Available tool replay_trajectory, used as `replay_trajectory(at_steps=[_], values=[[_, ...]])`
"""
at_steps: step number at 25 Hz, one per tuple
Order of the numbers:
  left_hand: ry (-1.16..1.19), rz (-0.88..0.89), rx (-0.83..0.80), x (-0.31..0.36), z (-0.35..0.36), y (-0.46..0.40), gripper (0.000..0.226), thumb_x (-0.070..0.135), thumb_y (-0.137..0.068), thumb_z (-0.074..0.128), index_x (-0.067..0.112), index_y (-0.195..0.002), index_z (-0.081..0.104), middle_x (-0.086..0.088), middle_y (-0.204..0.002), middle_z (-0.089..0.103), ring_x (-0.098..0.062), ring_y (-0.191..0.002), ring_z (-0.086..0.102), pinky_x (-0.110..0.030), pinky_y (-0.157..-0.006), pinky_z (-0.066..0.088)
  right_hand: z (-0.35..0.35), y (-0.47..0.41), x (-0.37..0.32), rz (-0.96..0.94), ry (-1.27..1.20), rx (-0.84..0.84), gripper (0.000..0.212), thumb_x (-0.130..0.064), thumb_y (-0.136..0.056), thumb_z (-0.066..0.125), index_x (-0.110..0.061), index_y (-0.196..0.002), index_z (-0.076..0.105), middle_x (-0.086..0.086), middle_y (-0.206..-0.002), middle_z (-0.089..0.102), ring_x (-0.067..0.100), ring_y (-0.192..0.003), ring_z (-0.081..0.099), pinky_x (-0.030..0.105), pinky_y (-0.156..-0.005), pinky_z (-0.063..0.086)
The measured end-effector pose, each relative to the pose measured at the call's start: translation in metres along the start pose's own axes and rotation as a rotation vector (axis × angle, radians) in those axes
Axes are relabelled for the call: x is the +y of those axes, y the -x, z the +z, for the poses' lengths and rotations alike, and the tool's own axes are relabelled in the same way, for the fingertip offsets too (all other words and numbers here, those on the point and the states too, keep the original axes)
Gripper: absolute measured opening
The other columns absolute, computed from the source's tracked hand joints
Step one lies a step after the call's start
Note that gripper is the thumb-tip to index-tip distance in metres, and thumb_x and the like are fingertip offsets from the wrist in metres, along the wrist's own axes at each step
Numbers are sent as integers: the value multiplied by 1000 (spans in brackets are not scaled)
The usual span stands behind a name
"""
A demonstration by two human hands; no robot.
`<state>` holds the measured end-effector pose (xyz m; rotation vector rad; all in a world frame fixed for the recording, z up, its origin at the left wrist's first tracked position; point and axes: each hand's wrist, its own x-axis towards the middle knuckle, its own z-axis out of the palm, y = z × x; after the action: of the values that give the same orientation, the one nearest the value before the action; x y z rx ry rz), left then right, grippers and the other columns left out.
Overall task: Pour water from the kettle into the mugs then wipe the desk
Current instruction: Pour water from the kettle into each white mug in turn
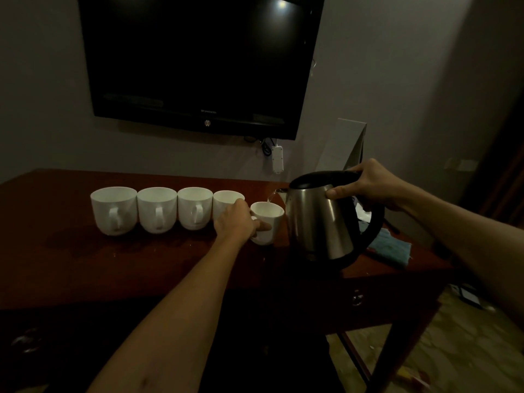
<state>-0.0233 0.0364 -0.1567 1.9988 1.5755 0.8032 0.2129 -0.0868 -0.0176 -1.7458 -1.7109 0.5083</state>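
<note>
Water [270,196] runs from the tilted steel kettle [320,219], gripped by the right hand [368,185], into the rightmost mug [268,222], which the left hand [238,219] holds by its handle on the tabletop [141,259]. Four mugs [167,209] wait to the left; next the spout must shift there, and the blue cloth [392,246] lies far right for wiping

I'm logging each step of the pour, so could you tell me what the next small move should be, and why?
Probably keep the kettle tilted, then level it once the mug fills. The right hand grips the kettle's handle, a thin stream falls from the spout into the mug, and the left hand holds that mug steady. How full it is cannot be seen.
</note>
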Motion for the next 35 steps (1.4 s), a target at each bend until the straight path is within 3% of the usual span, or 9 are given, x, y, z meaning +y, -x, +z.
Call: replay_trajectory(at_steps=[7, 17, 29, 35], values=[[1, -5, 22, 0, 0, 2, 50, 48, -77, 81, 14, -109, 63, 0, -89, 68, -16, -87, 60, -30, -60, 40, 0, -2, -3, 11, 2, -5, 60, -31, -60, 83, 13, -99, 68, 2, -53, 60, 12, -40, 52, 20, -38, 43], [-44, -22, 62, 2, 4, 2, 55, 50, -76, 81, 16, -113, 58, -3, -100, 69, -19, -93, 62, -31, -63, 43, 1, -3, -4, 24, 15, 5, 39, -19, -75, 82, 12, -96, 69, -5, -44, 58, 3, -37, 52, 14, -39, 41], [-94, -21, 122, 7, 6, 7, 40, 36, -89, 73, 16, -118, 55, -4, -109, 65, -17, -91, 53, -31, -67, 37, 1, -4, -4, 42, 16, 3, 49, -24, -70, 83, 11, -100, 68, -2, -50, 58, 5, -39, 53, 16, -39, 42], [-88, -29, 113, 8, 5, 6, 38, 35, -87, 76, 15, -115, 58, -4, -104, 67, -20, -96, 61, -31, -64, 38, 1, -6, -5, 24, 52, 11, 53, -29, -67, 84, 11, -99, 69, 2, -57, 60, 6, -42, 55, 17, -40, 44]])
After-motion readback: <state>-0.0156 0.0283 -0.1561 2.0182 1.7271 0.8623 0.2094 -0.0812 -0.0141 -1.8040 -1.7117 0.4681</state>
